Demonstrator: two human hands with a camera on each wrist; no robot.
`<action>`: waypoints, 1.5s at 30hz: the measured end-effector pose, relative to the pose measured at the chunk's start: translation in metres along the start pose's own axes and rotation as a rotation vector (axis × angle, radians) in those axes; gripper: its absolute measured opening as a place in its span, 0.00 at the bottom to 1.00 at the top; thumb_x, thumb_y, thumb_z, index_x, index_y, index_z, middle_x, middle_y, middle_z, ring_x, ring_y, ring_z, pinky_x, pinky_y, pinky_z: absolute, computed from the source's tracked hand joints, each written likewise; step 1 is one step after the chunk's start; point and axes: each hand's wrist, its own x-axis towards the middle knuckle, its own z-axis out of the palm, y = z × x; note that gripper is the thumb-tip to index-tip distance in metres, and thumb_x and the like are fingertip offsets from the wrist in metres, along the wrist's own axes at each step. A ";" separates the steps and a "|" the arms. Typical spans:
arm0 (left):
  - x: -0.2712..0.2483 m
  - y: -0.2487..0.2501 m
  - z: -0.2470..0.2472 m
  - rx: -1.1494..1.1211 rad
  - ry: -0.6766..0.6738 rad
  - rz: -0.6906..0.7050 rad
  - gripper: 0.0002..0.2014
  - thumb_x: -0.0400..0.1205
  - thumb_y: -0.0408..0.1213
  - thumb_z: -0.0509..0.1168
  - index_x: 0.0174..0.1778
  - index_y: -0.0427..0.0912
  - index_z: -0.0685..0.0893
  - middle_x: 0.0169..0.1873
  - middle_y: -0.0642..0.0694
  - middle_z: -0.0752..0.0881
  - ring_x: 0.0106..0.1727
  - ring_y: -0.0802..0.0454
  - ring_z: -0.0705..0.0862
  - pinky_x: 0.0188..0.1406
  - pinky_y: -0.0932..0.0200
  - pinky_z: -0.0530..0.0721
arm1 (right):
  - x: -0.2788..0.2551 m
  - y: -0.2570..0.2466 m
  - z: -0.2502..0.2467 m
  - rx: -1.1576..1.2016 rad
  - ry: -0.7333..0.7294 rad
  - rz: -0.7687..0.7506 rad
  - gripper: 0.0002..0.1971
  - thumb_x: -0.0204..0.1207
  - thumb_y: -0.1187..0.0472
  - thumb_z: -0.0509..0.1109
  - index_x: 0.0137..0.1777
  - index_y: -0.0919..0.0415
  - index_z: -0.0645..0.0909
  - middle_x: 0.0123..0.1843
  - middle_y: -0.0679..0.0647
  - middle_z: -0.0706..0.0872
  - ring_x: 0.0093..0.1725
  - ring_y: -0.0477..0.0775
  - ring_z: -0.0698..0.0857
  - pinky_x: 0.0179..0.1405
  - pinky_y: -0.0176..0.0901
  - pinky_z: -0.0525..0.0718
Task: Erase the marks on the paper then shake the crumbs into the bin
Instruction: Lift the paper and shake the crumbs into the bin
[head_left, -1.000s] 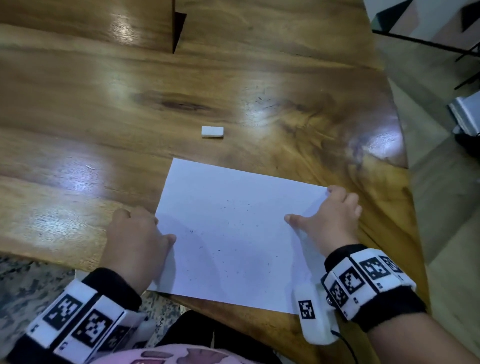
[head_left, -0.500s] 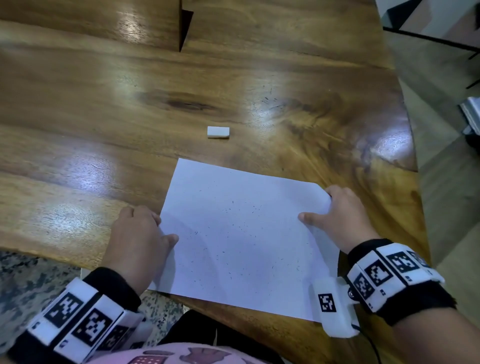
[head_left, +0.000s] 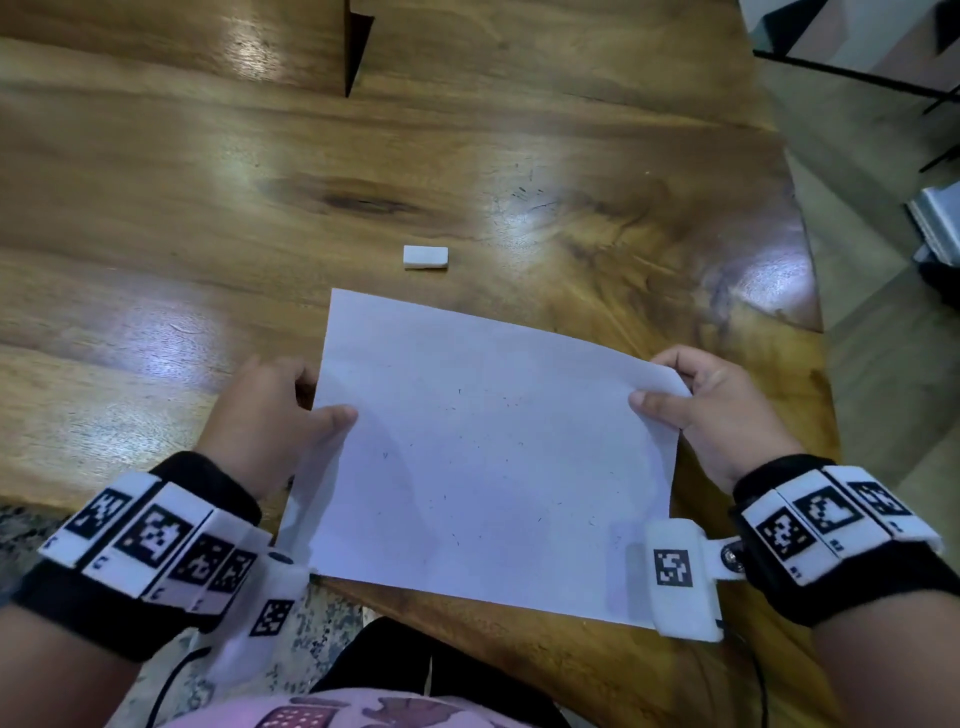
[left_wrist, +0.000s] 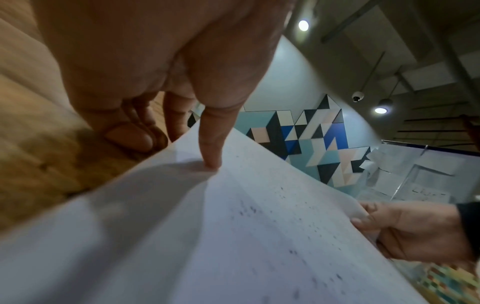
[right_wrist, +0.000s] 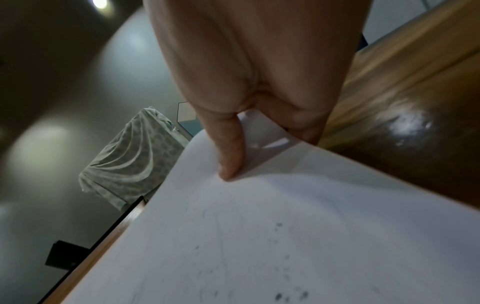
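Observation:
A white sheet of paper (head_left: 493, 457) speckled with dark eraser crumbs is lifted off the wooden table (head_left: 208, 208). My left hand (head_left: 317, 410) pinches its left edge, thumb on top and fingers beneath. My right hand (head_left: 670, 395) pinches the right edge the same way. In the left wrist view the paper (left_wrist: 233, 236) bends under my thumb, and my right hand (left_wrist: 369, 222) shows at its far edge. The right wrist view has my thumb pressing the paper (right_wrist: 285, 236). A white eraser (head_left: 425, 257) lies on the table beyond the sheet. No bin is in view.
The table's right edge (head_left: 810, 291) drops to a tiled floor. A dark notch (head_left: 358, 47) cuts into the table at the back. My lap in pink printed cloth (head_left: 337, 714) sits at the near edge.
Both hands went from lying on the sheet's sides to pinching its edges. The paper has risen off the table and now curves between them.

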 end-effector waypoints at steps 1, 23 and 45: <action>-0.001 0.000 -0.001 -0.002 -0.005 0.002 0.09 0.72 0.37 0.72 0.30 0.41 0.79 0.32 0.44 0.84 0.33 0.47 0.80 0.26 0.59 0.70 | 0.001 0.000 0.001 -0.003 0.007 0.003 0.12 0.72 0.75 0.72 0.35 0.59 0.78 0.33 0.54 0.88 0.35 0.56 0.86 0.40 0.52 0.83; -0.022 -0.103 -0.023 -0.573 0.108 -0.146 0.17 0.76 0.26 0.64 0.26 0.51 0.85 0.16 0.53 0.84 0.14 0.61 0.77 0.16 0.71 0.78 | -0.015 -0.019 0.043 -0.041 -0.118 0.026 0.34 0.68 0.80 0.73 0.67 0.48 0.72 0.35 0.62 0.84 0.34 0.55 0.87 0.27 0.42 0.85; -0.175 -0.354 -0.113 -0.748 0.440 -0.379 0.19 0.81 0.28 0.57 0.32 0.55 0.85 0.27 0.53 0.89 0.31 0.54 0.87 0.23 0.73 0.84 | -0.072 -0.077 0.335 -0.427 -0.596 -0.332 0.29 0.70 0.80 0.69 0.55 0.41 0.76 0.34 0.54 0.77 0.32 0.54 0.80 0.38 0.59 0.89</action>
